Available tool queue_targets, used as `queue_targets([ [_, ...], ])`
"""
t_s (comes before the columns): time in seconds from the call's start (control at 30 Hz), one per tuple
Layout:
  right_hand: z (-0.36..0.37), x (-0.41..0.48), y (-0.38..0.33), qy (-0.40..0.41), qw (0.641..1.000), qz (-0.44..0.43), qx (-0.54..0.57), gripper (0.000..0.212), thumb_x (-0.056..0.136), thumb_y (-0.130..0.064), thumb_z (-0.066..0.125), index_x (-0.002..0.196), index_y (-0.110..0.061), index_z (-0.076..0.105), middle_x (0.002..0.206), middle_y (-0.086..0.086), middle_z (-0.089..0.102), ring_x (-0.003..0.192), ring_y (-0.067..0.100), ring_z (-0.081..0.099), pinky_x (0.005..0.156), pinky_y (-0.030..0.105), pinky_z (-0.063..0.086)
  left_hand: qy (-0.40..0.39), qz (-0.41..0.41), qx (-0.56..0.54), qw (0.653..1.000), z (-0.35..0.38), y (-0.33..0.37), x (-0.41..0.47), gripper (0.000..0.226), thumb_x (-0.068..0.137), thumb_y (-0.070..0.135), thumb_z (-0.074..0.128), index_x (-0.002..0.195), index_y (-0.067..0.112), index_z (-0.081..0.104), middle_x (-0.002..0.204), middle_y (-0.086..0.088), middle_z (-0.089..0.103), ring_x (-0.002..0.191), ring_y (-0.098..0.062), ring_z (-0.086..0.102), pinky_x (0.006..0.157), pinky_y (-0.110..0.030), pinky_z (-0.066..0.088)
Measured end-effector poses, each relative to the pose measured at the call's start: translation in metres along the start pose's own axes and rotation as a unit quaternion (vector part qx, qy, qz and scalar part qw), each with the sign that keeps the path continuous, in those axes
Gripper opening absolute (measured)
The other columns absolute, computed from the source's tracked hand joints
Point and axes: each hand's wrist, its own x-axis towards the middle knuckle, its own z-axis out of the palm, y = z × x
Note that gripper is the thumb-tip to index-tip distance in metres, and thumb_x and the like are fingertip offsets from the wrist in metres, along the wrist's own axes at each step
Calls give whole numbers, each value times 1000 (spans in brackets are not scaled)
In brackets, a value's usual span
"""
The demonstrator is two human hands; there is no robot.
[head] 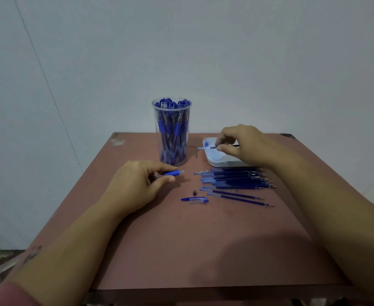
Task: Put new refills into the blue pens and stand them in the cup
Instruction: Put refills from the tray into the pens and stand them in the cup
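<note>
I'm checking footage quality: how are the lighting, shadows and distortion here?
Head view: dim, even, bluish light; a soft shadow lies on the near table; wide-angle stretch enlarges the forearms at the bottom corners; cup and loose refills look fairly sharp.

I could read no text, label or number anywhere in view. Any print on the pens (173,129) in the cup (152,104) was too small and blurred for me.

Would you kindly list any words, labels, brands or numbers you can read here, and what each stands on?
No text is legible.
Pens in the cup: any barrel print is too small and blurred to read.
Pen cap: no readable marking.
Mark on the left forearm: blurred, unreadable.
</note>
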Motion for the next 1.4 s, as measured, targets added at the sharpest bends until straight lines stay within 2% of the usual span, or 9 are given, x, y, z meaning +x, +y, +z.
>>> queue_targets([
  [0.1, -5, -26, -21, 23, 999, -32, 29, 5, 89, -32, 66, 87, -36, 66, 83, -17, 62, 83, 6, 56, 76, 28, 45, 11, 1, 2, 1000, 0, 1, 0, 21, 85, 44, 70, 106, 47, 71, 84, 23, 71, 73, 2, 60, 65, -25, 50],
  [0.23, 4, -51, -31, 60, 994, -51, 71, 2, 86, -37, 67, 86, -38, 66, 80, -15, 62, 82, 6, 58, 74, 25, 46, 20, -4, -5, 1000, -1, 2, -1, 22, 84, 41, 72, 106, 46, 71, 81, 20, 71, 73, 0, 61, 65, -23, 49],
  [0.37, 24, -61, -29, 65, 988, -56, 124, 17, 87, -30, 69, 83, -44, 62, 81, -14, 63, 83, 7, 58, 73, 19, 45, 20, -11, -20, 1000, -1, 4, -2, 22, 84, 37, 73, 105, 45, 71, 80, 19, 71, 71, -3, 61, 64, -22, 48],
  [0.57, 38, -60, -30, 72, 990, -75, 96, 1, 88, -34, 66, 88, -34, 67, 80, -17, 63, 84, 7, 56, 77, 27, 44, 12, -9, -20, 1000, -2, 2, -2, 23, 85, 39, 72, 106, 45, 71, 83, 16, 72, 72, -9, 63, 67, -29, 53],
  [0.9, 39, -60, -32, 93, 988, -79, 95, 3, 89, -29, 67, 89, -32, 67, 83, -18, 64, 85, 7, 57, 81, 36, 48, 12, 0, -41, 999, -3, 5, -2, 22, 85, 34, 73, 106, 41, 72, 82, 19, 72, 74, -3, 62, 64, -9, 42],
  [1.07, 39, -59, -34, 84, 988, -82, 102, 5, 88, -28, 68, 88, -33, 67, 81, -16, 64, 84, 6, 57, 77, 32, 49, 6, -3, -55, 998, -3, 6, -2, 22, 84, 35, 73, 103, 46, 71, 85, 20, 72, 75, -7, 64, 66, -16, 48],
  [1.2, 39, -61, -33, 60, 987, -71, 130, 9, 88, -29, 69, 87, -37, 65, 82, -13, 65, 87, 7, 56, 76, 28, 48, 11, -3, -77, 997, -3, 7, -2, 23, 84, 36, 73, 99, 53, 68, 80, 15, 72, 67, -15, 61, 64, -20, 48],
  [1.3, 40, -61, -33, 55, 987, -69, 132, 8, 89, -29, 68, 89, -36, 67, 81, -12, 65, 88, 6, 55, 75, 24, 45, 11, -6, -85, 996, -3, 7, -2, 23, 84, 33, 74, 99, 50, 70, 77, 9, 72, 65, -16, 60, 64, -27, 50],
  [1.4, 39, -58, -30, 70, 990, -82, 94, 5, 90, -29, 67, 91, -33, 69, 82, -15, 64, 86, 5, 52, 77, 25, 42, -12, -4, -68, 998, -5, 5, -2, 21, 84, 33, 74, 99, 47, 71, 83, 15, 73, 70, -14, 62, 67, -29, 52],
])
